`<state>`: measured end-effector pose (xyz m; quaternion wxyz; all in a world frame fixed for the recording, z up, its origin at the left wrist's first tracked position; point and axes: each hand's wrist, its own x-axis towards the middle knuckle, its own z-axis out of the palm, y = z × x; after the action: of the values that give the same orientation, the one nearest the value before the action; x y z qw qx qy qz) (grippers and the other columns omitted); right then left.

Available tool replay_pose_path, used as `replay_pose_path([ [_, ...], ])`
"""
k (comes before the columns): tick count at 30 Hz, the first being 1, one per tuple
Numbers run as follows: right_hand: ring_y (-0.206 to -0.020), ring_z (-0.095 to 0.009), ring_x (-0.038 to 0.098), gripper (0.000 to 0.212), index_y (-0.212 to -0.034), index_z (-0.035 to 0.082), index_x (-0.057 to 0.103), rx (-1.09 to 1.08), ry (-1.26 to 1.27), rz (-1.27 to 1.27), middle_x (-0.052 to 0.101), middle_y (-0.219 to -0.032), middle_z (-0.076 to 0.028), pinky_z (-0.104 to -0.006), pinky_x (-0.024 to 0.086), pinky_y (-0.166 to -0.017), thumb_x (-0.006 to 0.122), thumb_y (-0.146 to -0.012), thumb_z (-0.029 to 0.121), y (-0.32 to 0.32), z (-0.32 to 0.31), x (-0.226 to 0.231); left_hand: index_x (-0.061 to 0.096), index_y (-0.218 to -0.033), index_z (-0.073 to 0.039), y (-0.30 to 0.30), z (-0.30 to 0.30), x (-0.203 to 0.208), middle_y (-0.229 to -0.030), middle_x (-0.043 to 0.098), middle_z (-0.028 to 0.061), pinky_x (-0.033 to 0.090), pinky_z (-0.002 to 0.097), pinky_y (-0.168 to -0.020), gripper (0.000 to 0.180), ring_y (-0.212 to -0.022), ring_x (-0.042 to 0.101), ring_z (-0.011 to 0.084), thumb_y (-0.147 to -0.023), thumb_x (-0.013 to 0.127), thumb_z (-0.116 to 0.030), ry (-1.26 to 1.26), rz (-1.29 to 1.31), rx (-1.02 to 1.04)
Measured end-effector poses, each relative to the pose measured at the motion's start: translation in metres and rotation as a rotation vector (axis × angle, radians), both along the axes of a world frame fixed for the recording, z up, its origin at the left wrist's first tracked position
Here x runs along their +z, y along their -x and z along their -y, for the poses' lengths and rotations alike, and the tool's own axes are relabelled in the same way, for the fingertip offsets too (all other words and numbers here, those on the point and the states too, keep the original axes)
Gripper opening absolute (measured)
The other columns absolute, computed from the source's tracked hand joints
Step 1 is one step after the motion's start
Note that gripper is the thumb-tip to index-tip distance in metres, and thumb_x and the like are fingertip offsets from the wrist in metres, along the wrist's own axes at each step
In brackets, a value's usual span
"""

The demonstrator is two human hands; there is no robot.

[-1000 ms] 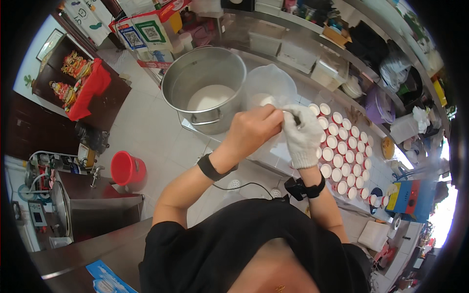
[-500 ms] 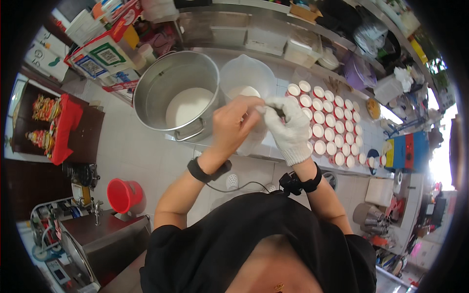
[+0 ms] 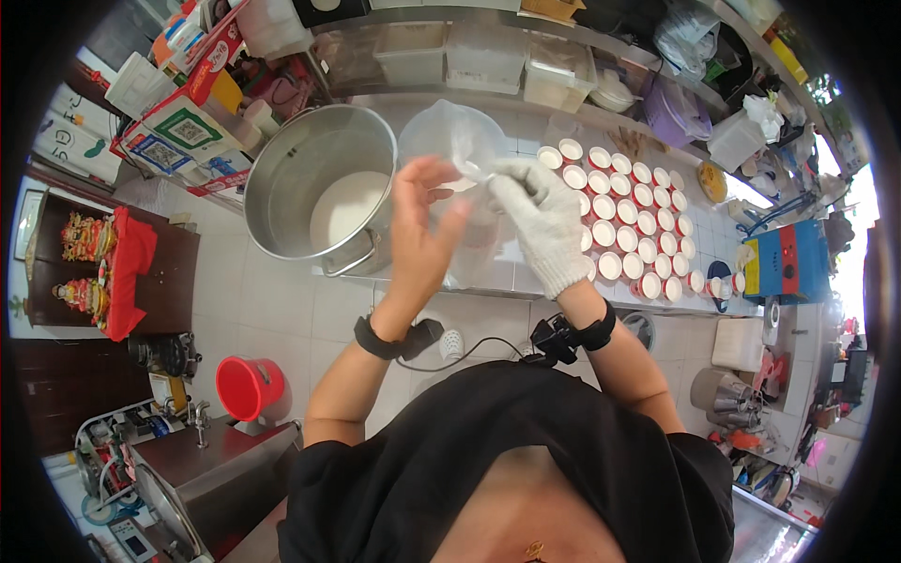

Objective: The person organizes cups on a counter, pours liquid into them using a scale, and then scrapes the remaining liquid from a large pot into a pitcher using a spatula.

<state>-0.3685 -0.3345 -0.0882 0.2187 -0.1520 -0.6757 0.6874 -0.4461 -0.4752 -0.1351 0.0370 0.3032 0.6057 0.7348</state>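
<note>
From the head camera I count two hands of mine, one steel pot, one clear plastic bag and one tray-like spread of small red-rimmed cups (image 3: 627, 218) — roughly thirty of them in rows, too crowded at the far end to count exactly.

My left hand (image 3: 419, 228) is bare, fingers spread and curled loosely against the near side of the clear plastic bag (image 3: 457, 141); it rests on the bag rather than clamping it. My right hand (image 3: 544, 223) wears a white knit glove, and its fingertips are pinched together on the bag's upper edge. I cannot tell whether something small sits in that pinch.

The bag is thin, see-through and puffed up, held above the counter between the pot and the cups, just beside both.

The steel pot (image 3: 324, 192) is large and round with a side handle, about a third full of white liquid.

All this sits on a steel counter (image 3: 526, 281) against a shelf of plastic boxes. Below it is a white tiled floor with one red bucket (image 3: 248, 387) — well apart from my hands.
</note>
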Motion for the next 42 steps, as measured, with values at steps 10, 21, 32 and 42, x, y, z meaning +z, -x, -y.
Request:
replay_pose_path([
  [10, -0.104, -0.029, 0.064, 0.030, -0.105, 0.009, 0.069, -0.223, -0.970, -0.588, 0.065, -0.120, -0.013, -0.0402, 0.052, -0.087, 0.075, -0.076, 0.003, 0.005, -0.028, 0.008, 0.037, -0.147, -0.003, -0.020, -0.009, -0.090, -0.122, 0.065, 0.0169, 0.053, 0.0378, -0.096, 0.099, -0.111, 0.067, 0.0299, -0.068, 0.094, -0.023, 0.311, -0.077, 0.115],
  [21, -0.129, -0.032, 0.057, 0.091, -0.144, 0.005, 0.047, 0.340, -0.249, 0.237, 0.056, -0.140, -0.019, -0.0428, 0.048, -0.105, 0.087, -0.070, 0.040, -0.005, -0.017, -0.163, 0.050, -0.132, -0.001, -0.019, -0.010, -0.181, -0.122, 0.067, 0.0165, 0.051, 0.0388, -0.098, 0.081, -0.115, 0.066, 0.0295, -0.069, 0.093, -0.026, 0.396, 0.037, 0.018],
  [32, -0.128, -0.036, 0.057, 0.098, -0.147, 0.004, 0.045, 0.316, -0.577, 0.372, 0.053, -0.146, -0.019, -0.0440, 0.048, -0.107, 0.087, -0.070, 0.048, -0.021, -0.005, -0.221, 0.056, -0.129, -0.005, -0.019, 0.000, -0.328, -0.120, 0.066, 0.0200, 0.047, 0.0492, -0.098, 0.069, -0.116, 0.060, 0.0401, -0.071, 0.088, -0.023, 0.473, -0.219, 0.075],
  [42, -0.124, -0.033, 0.060, 0.079, -0.141, 0.008, 0.051, 0.370, -0.605, 0.470, 0.060, -0.137, -0.017, -0.0417, 0.051, -0.100, 0.081, -0.076, 0.042, -0.010, -0.023, -0.259, 0.006, -0.161, -0.005, -0.018, 0.031, -0.211, -0.163, 0.023, 0.0229, 0.024, 0.0517, -0.122, 0.147, -0.153, 0.022, 0.0380, -0.053, 0.101, -0.034, 0.506, -0.003, -0.021],
])
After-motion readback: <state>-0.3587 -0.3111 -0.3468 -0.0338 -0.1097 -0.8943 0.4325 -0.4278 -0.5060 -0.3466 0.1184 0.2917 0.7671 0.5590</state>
